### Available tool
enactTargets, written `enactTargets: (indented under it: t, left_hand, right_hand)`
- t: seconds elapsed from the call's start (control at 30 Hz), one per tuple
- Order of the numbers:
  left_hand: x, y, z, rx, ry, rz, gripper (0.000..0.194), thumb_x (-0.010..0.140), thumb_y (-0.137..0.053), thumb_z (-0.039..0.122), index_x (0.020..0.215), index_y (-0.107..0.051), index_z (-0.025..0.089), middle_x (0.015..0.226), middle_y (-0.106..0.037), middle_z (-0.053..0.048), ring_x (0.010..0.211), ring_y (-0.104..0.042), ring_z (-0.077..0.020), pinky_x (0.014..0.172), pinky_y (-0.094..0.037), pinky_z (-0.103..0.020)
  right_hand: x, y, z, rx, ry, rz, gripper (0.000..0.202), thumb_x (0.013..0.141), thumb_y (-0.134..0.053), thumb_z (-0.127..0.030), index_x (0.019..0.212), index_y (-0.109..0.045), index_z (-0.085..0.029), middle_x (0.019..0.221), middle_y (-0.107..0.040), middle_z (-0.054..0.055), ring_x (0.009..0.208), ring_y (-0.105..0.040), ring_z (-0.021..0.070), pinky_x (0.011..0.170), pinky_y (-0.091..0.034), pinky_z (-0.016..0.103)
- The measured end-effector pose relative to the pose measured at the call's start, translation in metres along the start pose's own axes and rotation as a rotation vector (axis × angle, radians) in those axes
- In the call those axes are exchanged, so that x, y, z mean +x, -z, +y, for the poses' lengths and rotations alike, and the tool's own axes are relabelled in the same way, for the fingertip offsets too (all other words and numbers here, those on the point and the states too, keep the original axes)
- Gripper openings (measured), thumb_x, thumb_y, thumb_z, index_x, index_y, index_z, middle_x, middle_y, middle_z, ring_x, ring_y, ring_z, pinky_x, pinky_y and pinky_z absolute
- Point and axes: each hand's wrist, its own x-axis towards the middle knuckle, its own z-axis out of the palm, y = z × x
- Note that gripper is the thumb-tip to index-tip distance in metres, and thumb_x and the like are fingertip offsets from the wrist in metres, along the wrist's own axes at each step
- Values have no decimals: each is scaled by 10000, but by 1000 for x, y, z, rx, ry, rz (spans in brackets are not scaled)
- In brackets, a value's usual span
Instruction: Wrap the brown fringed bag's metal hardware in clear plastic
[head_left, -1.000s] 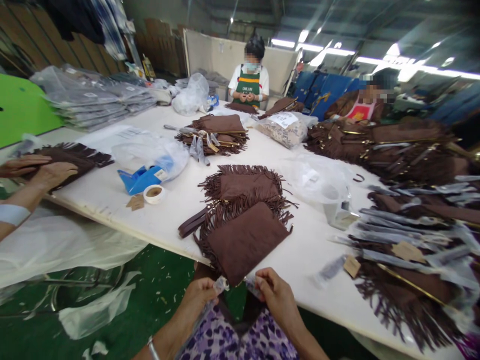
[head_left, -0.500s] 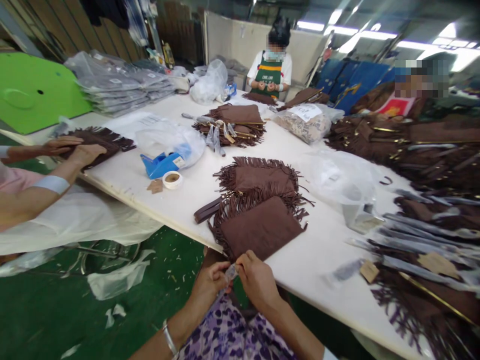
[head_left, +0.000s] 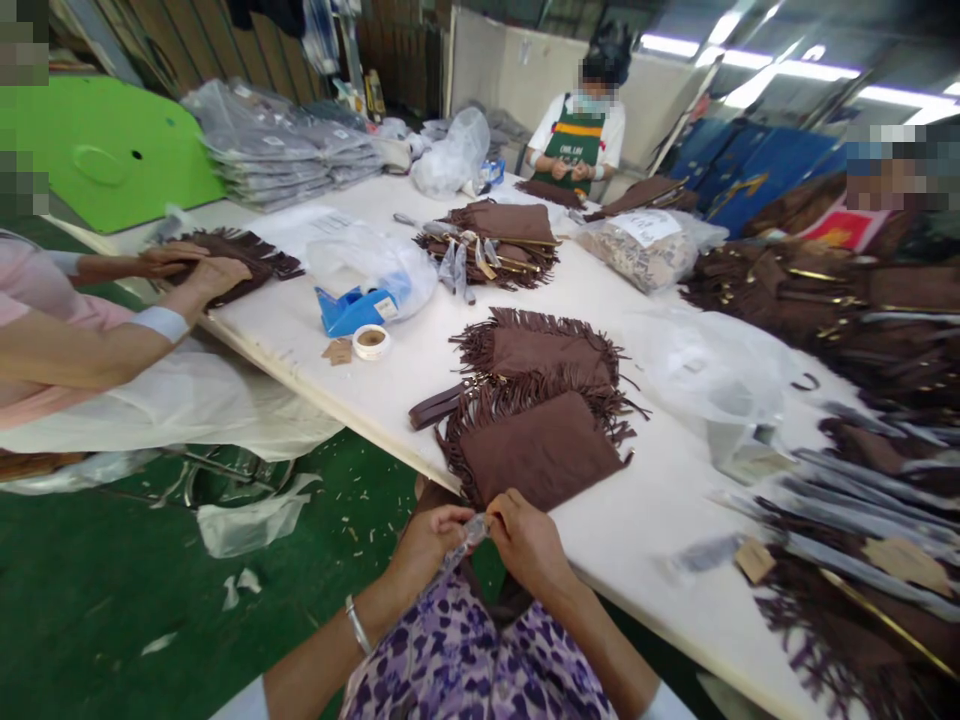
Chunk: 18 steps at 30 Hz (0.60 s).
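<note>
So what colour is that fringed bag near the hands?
Brown: the fringed bag shows best in the head view.

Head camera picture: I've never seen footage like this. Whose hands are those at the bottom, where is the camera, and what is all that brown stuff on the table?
There is no machine here. The camera sits on a person's head and looks forward and down, so the two hands at the bottom belong to the wearer. The left hand and right hand meet just below the table edge, both pinching a small clear plastic piece; what it is exactly I cannot tell.

On the white table, right in front of the hands, lies a brown fringed bag with a second one behind it. Further left are a blue tape dispenser and a roll of tape. More brown bags are heaped at the right.

The hands at the left edge, resting on another fringed piece, belong to a co-worker. Two more people work at the far end.
</note>
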Motion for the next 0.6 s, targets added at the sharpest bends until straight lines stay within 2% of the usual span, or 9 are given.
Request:
enactTargets:
  t: [0.2,0.27,0.37,0.43,0.5,0.6]
  left_hand:
    - [7,0,-9,96,-76,50,374,704,-704,261,1061,-677,153,641,-672,-11,609,-561,-176,600,-377,-264]
    - [7,1,-8,88,-64,47,464,704,-723,285,1133,-640,130,649,-667,-16,626,-569,-176,608,-383,-261]
    - [2,10,-3,44,3,35,700,768,-681,439,1357,-447,141,905,-707,-75,648,-600,-163,630,-421,-266]
    - [-7,21,2,29,78,28,743,824,-563,592,1413,-361,187,1137,-659,-124,652,-614,-146,614,-434,-264]
    - [-21,34,8,43,156,3,738,806,-522,681,1335,-468,169,1182,-641,-152,647,-618,-144,584,-427,-254]
    - [-43,48,17,95,251,-109,671,748,-597,690,1030,-675,86,967,-710,-179,662,-638,-196,578,-430,-266]
  right_hand:
    - [0,-2,0,-4,8,23,104,911,-485,-199,873,-581,-211,875,-594,1,773,-576,134,658,-335,249]
    - [-1,-4,1,-11,9,32,102,907,-486,-195,874,-582,-210,881,-594,2,770,-572,131,661,-335,246]
    - [-2,-6,4,0,18,53,111,910,-483,-205,875,-588,-205,881,-597,6,769,-569,130,669,-339,243]
    - [-3,-7,5,18,29,64,122,913,-477,-213,870,-591,-204,876,-600,10,767,-569,132,669,-343,243]
    - [-3,-8,3,38,38,76,139,914,-465,-214,867,-595,-204,875,-605,15,768,-572,136,672,-350,246]
    - [-4,-8,2,117,52,90,159,905,-456,-228,864,-609,-207,874,-618,21,796,-585,152,709,-383,256]
